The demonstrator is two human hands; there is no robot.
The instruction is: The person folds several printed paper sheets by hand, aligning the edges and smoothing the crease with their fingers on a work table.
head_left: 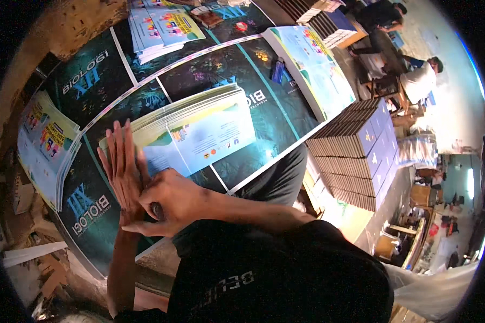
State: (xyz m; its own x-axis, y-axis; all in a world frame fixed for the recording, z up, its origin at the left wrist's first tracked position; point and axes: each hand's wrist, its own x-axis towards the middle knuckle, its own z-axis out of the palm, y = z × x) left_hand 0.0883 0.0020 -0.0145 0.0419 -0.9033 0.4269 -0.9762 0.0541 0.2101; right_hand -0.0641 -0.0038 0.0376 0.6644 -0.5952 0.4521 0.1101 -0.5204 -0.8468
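Observation:
My left hand [123, 169] lies with its fingers stretched out along the left end of a fanned stack of printed cover sheets [215, 134], pale blue and yellow. Closed into a fist, my right hand [178, 196] crosses over beside the left palm and wrist. A dark rounded end [157, 210] shows in the right fist; the rest of that thing is hidden by the fingers. Under the stack, large dark teal printed sheets [269, 153] cover the table. Another pile of blue and yellow sheets [51, 148] sits left of my left hand.
A thick stack of cover sheets [318, 75] stands at the right, with a small blue object [277, 70] beside it. More sheets [164, 27] lie at the far side near a brown item [207, 18]. Piled books [355, 156] rise right of the table. Two people [420, 81] sit beyond.

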